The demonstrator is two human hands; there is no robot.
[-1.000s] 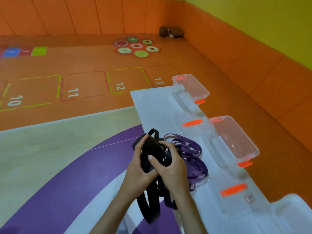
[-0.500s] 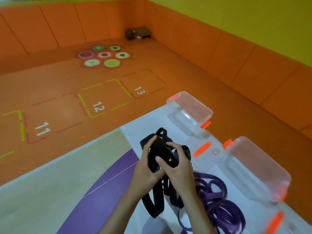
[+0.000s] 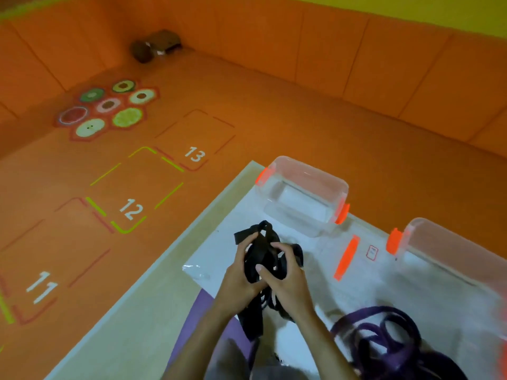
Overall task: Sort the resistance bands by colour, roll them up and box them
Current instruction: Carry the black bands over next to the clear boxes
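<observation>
A bundle of black resistance bands (image 3: 263,256) is held up in front of me over the white sheet (image 3: 225,242). My left hand (image 3: 240,278) grips its left side, my right hand (image 3: 288,281) grips its right side, and loose loops hang down between my wrists. A pile of purple bands (image 3: 389,341) lies on the sheet at lower right. A clear plastic box with orange clips (image 3: 301,196) stands just beyond the bundle. A second clear box (image 3: 452,253) stands at the right edge.
A clear lid with an orange clip (image 3: 347,257) lies flat between the boxes. The sheet rests on a purple and beige mat (image 3: 131,325). Orange floor with numbered squares (image 3: 131,209) spreads left; padded orange walls (image 3: 384,72) enclose the far side, with a brown object (image 3: 156,46) in the corner.
My view has swung left and down, so the boxes and purple pile sit further right. Both hands stay closed on the black bundle and have shifted their grip slightly.
</observation>
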